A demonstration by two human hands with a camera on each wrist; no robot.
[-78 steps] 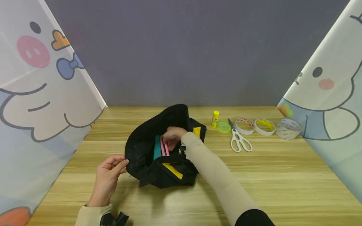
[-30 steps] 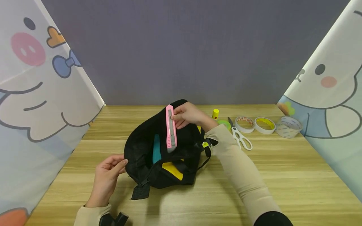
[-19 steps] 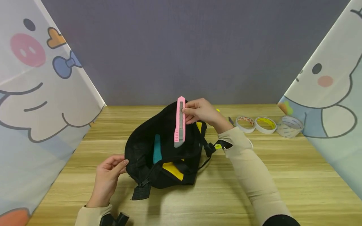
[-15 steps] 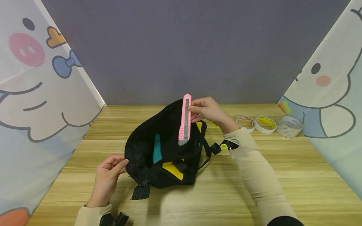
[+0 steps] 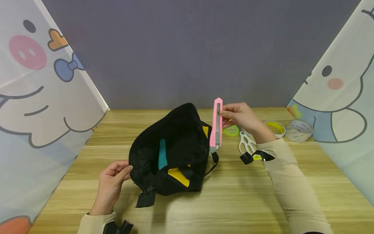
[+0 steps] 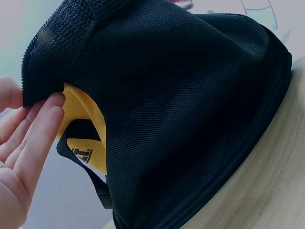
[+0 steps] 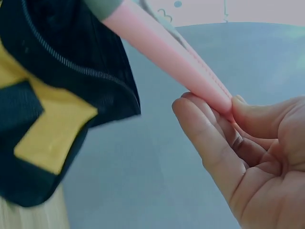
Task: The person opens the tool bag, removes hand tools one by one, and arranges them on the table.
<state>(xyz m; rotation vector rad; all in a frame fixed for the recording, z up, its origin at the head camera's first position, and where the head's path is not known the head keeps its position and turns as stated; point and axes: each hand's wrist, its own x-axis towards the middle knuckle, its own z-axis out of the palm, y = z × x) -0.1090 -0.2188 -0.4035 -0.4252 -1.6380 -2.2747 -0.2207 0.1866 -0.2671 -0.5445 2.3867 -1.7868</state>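
In the head view a black zippered bag (image 5: 175, 143) with yellow patches lies on the table with its mouth wide. My left hand (image 5: 112, 182) pinches the bag's left edge between thumb and fingers; the left wrist view shows the black cloth (image 6: 190, 95) beside those fingers. Up in the air, just right of the bag, my right hand (image 5: 243, 117) pinches a pink utility knife (image 5: 216, 125) held roughly upright. The right wrist view has thumb and fingertips on one end of the knife (image 7: 167, 52). A teal object (image 5: 162, 154) sits inside the bag, partly hidden.
Behind and below my right hand lie a green tape roll (image 5: 231, 130) and white-handled scissors (image 5: 246, 143), partly covered. Farther right stand a white tape roll with a yellow core (image 5: 276, 128) and a clear tape roll (image 5: 298, 131). A grey panel (image 5: 187, 55) rises at the back.
My right hand has drawn the pink utility knife up out of the bag and carried it right, past the bag's right side. The left hand stays at the bag's edge.
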